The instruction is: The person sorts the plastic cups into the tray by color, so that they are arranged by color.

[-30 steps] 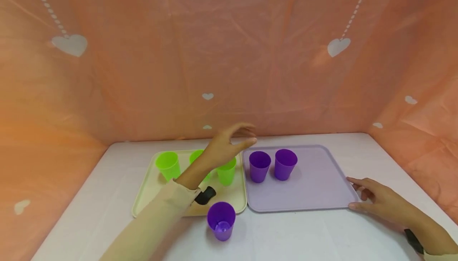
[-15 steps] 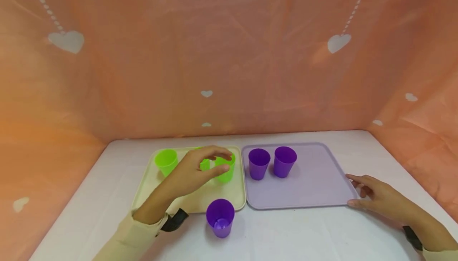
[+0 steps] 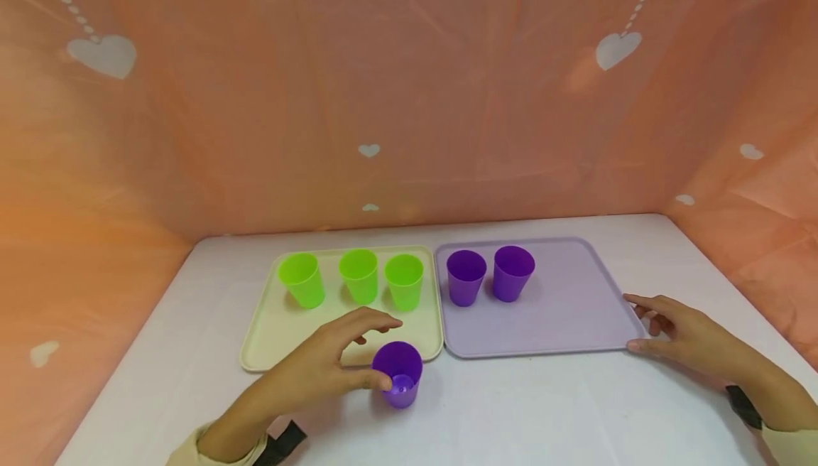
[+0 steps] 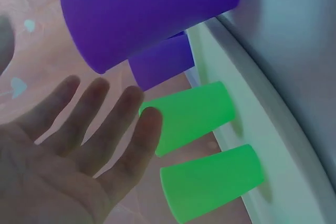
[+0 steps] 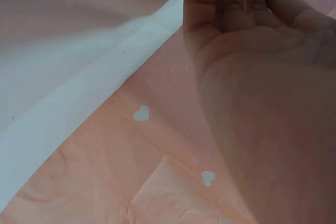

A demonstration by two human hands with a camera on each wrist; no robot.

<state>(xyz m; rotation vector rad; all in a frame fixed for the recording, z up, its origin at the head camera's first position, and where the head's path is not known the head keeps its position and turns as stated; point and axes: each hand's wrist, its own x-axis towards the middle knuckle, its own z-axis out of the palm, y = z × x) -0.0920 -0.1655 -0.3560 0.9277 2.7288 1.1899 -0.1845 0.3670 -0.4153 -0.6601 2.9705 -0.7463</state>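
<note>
My left hand (image 3: 319,369) reaches beside a purple cup (image 3: 402,395) that stands upright on the table in front of the cream tray (image 3: 275,349). Its thumb overlaps the cup's left side in the head view, and the fingers extend behind the rim. In the left wrist view the fingers (image 4: 131,145) are spread apart, with the cup above them. At the far right, my right hand (image 3: 693,334) rests its index finger and thumb at the right edge of the lilac tray (image 3: 575,317). In the right wrist view its fingertips are out of frame.
Green cups (image 3: 361,278) stand in a row on the cream tray. Two more purple cups, one left (image 3: 464,281) and one right (image 3: 511,278), stand on the lilac tray. Both trays lie side by side on a white table (image 3: 511,409), before an orange curtain (image 3: 434,96) with hearts.
My left hand has come back from above the trays, down and toward the nearer purple cup. My right hand has stayed at the lilac tray's edge. The head view has tilted slightly downward.
</note>
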